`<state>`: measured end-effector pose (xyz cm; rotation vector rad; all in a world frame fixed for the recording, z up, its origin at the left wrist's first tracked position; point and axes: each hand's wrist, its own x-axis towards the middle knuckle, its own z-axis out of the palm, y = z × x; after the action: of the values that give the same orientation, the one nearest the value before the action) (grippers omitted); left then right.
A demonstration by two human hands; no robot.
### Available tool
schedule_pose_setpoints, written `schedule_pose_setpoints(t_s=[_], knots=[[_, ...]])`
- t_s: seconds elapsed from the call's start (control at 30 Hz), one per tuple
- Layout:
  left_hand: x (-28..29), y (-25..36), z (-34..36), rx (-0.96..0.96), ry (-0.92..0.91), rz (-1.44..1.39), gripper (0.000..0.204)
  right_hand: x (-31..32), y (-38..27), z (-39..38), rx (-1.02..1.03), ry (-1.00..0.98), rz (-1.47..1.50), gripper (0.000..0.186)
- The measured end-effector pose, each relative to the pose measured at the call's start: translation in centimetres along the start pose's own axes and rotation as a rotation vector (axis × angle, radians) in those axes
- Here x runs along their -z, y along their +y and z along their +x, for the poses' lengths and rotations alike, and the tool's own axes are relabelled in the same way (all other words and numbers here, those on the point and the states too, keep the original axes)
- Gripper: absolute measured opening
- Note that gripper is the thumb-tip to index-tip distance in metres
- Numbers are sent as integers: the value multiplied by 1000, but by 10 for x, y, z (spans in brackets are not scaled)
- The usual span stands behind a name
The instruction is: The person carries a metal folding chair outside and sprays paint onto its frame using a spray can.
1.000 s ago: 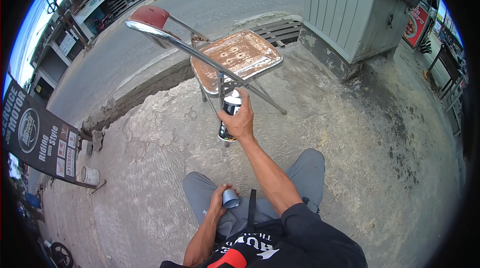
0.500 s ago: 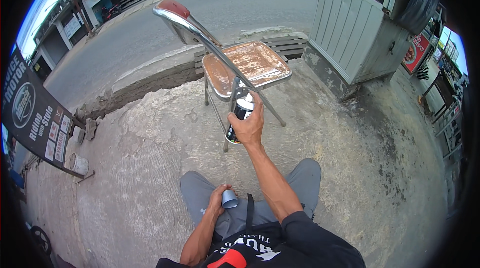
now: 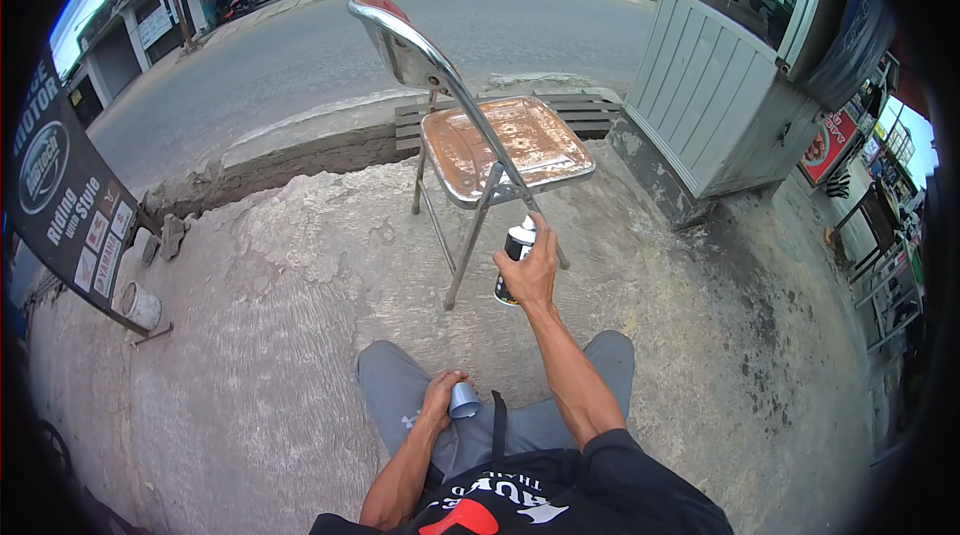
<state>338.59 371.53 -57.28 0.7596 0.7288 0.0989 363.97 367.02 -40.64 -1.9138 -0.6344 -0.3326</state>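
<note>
My right hand (image 3: 531,270) is wrapped round a black and white spray paint can (image 3: 514,257), held upright with the index finger at its top. Just beyond the can stands a metal folding chair (image 3: 508,140), its brown seat badly worn and its chrome frame rusty. Part of the chair's near leg is hidden behind the can and hand. Down at my lap, my left hand (image 3: 440,400) holds a grey-blue spray can cap (image 3: 464,400) against my thigh, its hollow end facing away from the palm.
A grey metal booth (image 3: 705,85) stands right of the chair. At the left are a dark signboard (image 3: 70,195) and a white bucket (image 3: 141,305). Behind the chair runs a ditch with a slatted grate (image 3: 585,115), and past it a road (image 3: 300,65).
My right hand with the spray can has moved right and slightly down, away from the chair's frame. The whole view has shifted a little. My left hand keeps the cap at my thigh.
</note>
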Motion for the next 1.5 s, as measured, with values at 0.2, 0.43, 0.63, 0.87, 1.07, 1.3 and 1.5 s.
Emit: schedule_pose_setpoints(t_s=[0.2, 0.43, 0.63, 0.87, 1.07, 1.3, 1.5], knots=[[-14, 0, 1, 46, -14, 9, 28, 22, -30, 53, 75, 98, 68, 83], [-11, -4, 13, 32, -30, 0, 28, 13, 28, -6, 10, -35, -95, 82], [-17, -4, 12, 56, -38, 25, 21, 23, -3, 38, 147, 123, -21, 82], [-12, -4, 21, 10, -41, 8, 27, 12, 54, -8, -141, 34, -79, 82], [-9, -8, 10, 32, -36, 25, 25, 22, 22, -2, -47, 92, -20, 79], [-13, -5, 12, -16, -17, 65, 24, 20, 33, 16, -183, 94, -88, 82], [-9, 0, 4, 7, 0, 32, 25, 32, 0, 41, -255, 28, 16, 83]])
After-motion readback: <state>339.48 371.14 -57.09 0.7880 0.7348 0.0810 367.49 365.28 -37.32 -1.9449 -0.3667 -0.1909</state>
